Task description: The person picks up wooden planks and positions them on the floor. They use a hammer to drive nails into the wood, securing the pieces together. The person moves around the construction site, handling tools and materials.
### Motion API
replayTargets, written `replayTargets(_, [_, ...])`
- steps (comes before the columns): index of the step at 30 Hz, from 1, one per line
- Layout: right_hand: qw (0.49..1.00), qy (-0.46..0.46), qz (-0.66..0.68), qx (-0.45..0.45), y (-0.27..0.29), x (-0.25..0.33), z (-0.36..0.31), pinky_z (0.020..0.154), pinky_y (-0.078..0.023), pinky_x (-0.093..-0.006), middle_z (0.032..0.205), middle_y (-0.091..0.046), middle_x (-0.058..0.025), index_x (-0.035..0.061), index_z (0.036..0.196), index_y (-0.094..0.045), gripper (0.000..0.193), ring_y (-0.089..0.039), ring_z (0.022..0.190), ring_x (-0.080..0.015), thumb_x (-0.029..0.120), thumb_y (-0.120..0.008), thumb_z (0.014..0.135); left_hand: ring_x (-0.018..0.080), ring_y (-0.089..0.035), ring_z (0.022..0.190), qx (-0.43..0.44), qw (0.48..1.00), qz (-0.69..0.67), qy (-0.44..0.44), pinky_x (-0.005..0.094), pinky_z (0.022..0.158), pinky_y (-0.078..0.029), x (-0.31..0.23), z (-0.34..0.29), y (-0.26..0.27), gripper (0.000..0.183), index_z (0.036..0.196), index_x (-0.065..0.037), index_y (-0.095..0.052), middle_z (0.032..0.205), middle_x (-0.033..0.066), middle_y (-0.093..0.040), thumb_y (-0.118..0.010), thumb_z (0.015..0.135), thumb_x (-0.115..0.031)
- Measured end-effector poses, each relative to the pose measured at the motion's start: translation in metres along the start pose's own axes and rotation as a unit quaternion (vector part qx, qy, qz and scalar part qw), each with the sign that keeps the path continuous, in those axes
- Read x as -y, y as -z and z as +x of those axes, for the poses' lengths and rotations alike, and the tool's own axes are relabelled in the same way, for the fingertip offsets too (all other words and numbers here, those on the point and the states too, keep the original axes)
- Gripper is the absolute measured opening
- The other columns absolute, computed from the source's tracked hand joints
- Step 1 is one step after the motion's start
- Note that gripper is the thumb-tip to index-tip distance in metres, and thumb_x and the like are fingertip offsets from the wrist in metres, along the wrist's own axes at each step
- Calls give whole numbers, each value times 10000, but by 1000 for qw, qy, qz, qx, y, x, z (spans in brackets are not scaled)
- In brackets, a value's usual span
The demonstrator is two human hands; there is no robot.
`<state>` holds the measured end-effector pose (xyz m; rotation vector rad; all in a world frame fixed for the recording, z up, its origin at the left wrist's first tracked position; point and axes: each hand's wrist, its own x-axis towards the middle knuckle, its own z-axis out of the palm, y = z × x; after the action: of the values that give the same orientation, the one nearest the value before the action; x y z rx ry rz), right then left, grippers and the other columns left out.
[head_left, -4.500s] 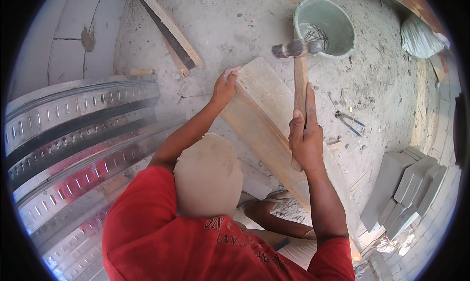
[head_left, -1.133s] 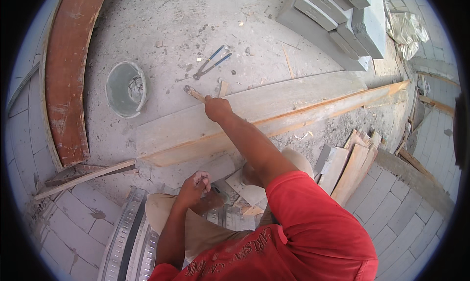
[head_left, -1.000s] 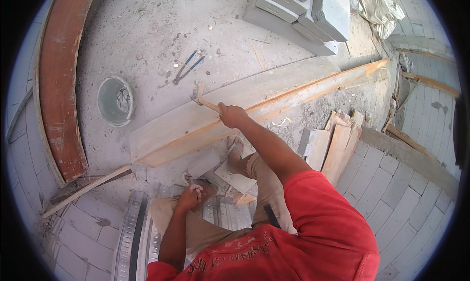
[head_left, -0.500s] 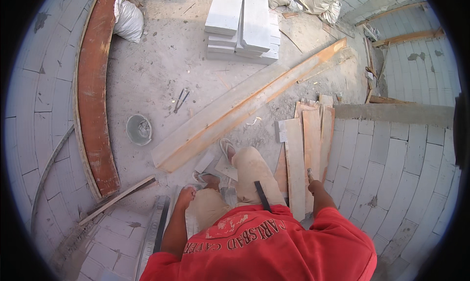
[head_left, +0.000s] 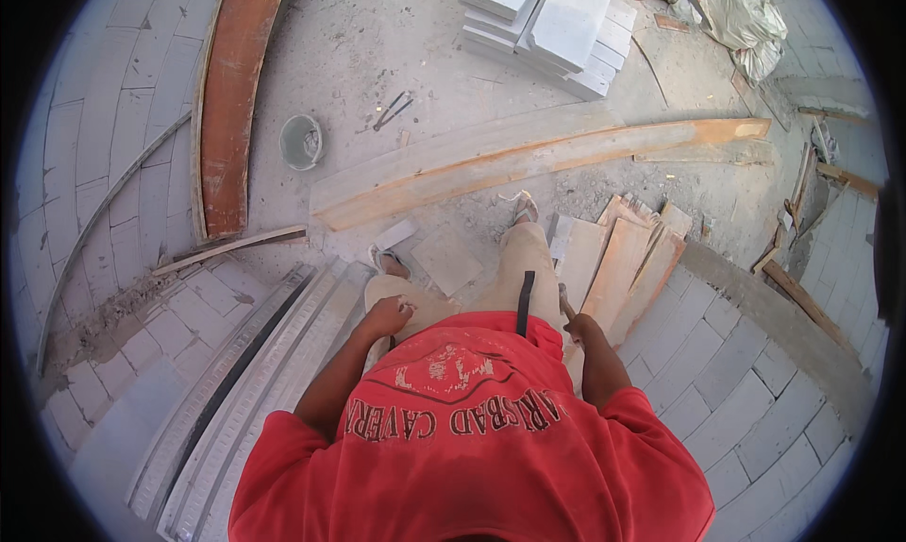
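Note:
My left hand (head_left: 389,313) hangs beside my left thigh, its fingers curled in; I see nothing in them. At my right hip, my right hand (head_left: 582,328) is closed around a short, slim hand tool (head_left: 564,299) whose greyish end pokes out past the fingers. Its exact kind is too small to make out. Just ahead of that hand lie several wooden boards (head_left: 613,268), pale and orange-brown, side by side on the floor. To the left of my left hand, long metal channels (head_left: 255,391) with a patterned surface lie next to one another.
A long plank form (head_left: 538,160) crosses the floor ahead of my feet. Beyond it are a bucket (head_left: 301,143), long-handled pliers or cutters (head_left: 392,111) and stacked light blocks (head_left: 566,23). A reddish board (head_left: 226,117) stands by the left block wall; sacks (head_left: 746,23) lie far right.
My view has turned and shifted, with the floor things sliding right and up. My right hand has drawn back closer to my hip with the tool. My left hand stays near my thigh.

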<state>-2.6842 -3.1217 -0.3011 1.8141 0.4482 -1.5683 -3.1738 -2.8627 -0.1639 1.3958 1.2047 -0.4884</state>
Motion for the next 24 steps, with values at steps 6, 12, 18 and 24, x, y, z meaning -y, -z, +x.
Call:
replayTargets(6, [937, 150, 246, -199, 164, 2, -58, 588, -563, -395, 704, -670, -160, -42, 961, -637, 290, -685, 614, -270, 227, -638, 854, 426, -658, 1048, 71, 990, 118, 35, 467, 925, -511, -160, 51, -108, 529, 1079, -28, -731, 1064, 260, -697, -527, 948, -498])
replayTargets(12, [885, 183, 408, -127, 166, -27, -102, 493, -491, -340, 677, -575, -54, 29, 896, -564, 254, -566, 541, -159, 265, -658, 910, 451, -650, 1027, 214, 974, 13, -67, 466, 931, -496, -200, 82, -122, 646, 1061, 31, -713, 1082, 289, -687, -432, 993, -546])
replayTargets(18, [891, 123, 366, -237, 129, -109, -66, 504, -504, -352, 673, -616, -89, 10, 886, -580, 301, -611, 543, -187, 296, -662, 928, 458, -662, 924, 241, 953, 32, -179, 459, 886, -495, -213, 139, -160, 703, 965, 51, -726, 959, 302, -692, -444, 978, -592])
replayTargets(24, [924, 24, 270, -271, 180, -180, -82, 692, -528, -489, 813, -677, -250, -44, 896, -599, 376, -668, 778, -411, 322, -683, 897, 427, -675, 912, 260, 958, -14, -118, 446, 879, -500, -278, 140, -145, 702, 988, 43, -729, 967, 275, -708, -467, 963, -608])
